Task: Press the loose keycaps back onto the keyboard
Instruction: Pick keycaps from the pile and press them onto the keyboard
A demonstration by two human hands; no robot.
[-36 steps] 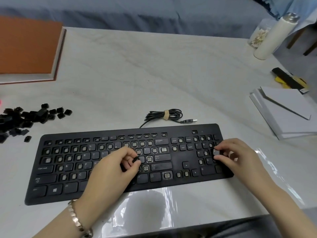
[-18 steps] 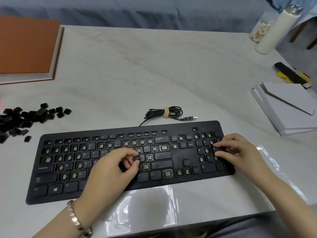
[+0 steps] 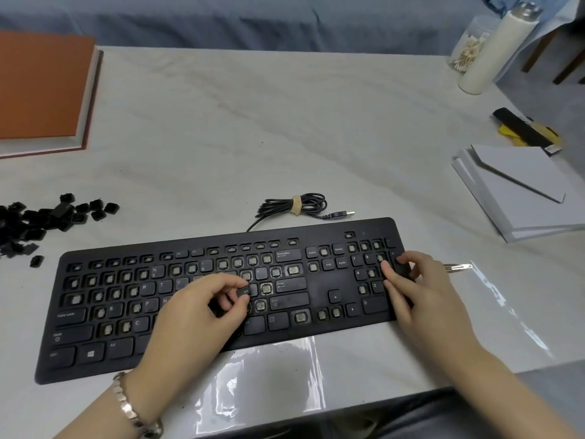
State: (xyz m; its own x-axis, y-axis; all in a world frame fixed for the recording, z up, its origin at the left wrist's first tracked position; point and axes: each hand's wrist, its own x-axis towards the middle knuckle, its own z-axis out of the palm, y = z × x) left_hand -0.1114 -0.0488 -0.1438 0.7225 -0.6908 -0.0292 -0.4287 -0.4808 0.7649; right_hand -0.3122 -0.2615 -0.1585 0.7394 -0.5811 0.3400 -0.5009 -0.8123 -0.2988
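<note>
White tabletop (image 3: 285, 137), keyboard (image 3: 323, 277) lying lengthwise left-right, left fingers (image 3: 234, 282) pinching keycap (image 3: 243, 291), right fingers (image 3: 414, 259) pinching numpad keycap (image 3: 401, 267).

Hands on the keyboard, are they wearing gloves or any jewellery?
No gloves. The left hand and the right hand are both bare, and no sleeves show on the forearms. The left wrist wears a shiny metal bracelet made of flat links. The right wrist has nothing on it, and I can see no rings.
</note>
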